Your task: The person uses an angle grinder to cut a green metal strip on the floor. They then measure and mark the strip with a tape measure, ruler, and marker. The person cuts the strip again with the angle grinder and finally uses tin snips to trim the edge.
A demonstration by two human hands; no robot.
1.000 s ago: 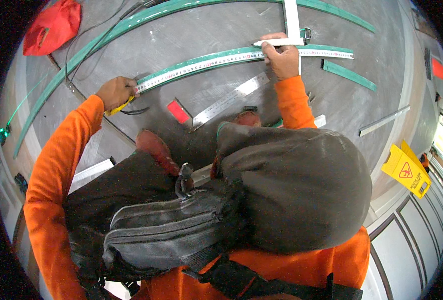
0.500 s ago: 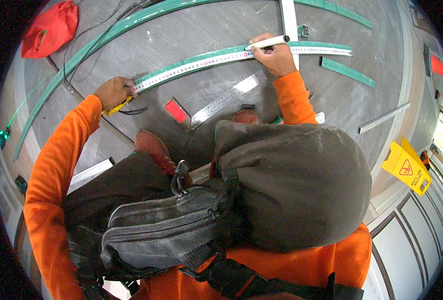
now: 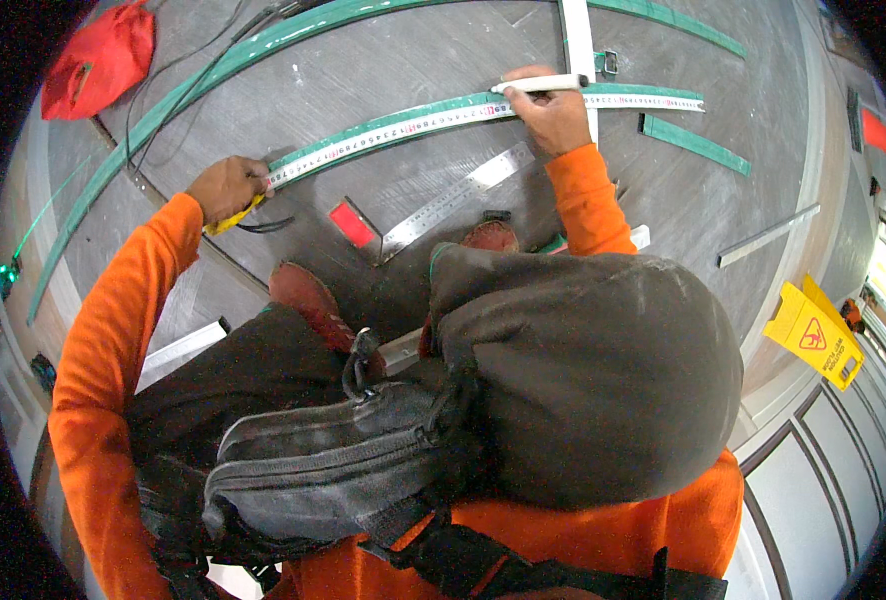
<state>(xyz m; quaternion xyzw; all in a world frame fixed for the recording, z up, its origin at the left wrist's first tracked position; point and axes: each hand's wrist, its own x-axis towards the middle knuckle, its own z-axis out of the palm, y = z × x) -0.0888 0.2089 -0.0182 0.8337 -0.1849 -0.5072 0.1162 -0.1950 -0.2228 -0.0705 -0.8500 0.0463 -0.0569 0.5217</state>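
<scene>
My left hand (image 3: 225,190) is closed around a yellow tape measure (image 3: 235,217), partly hidden under the fingers. From it the white tape blade (image 3: 388,131) runs out to the right along a long green strip (image 3: 363,124) on the floor. My right hand (image 3: 557,118) grips a white marker (image 3: 548,84) between thumb and fingers, its tip at the green strip. That hand rests over the blade and hides a short part of it.
A metal square (image 3: 453,203) with a red-faced stock lies near my shoes. Around are a white bar (image 3: 578,40), a short green piece (image 3: 696,145), a red bag (image 3: 98,60), a longer green strip (image 3: 178,98), a metal bar (image 3: 768,235) and a yellow floor sign (image 3: 813,335).
The marker in my right hand has shifted slightly right and lies a little flatter. My left hand and the tape measure stay nearly in place.
</scene>
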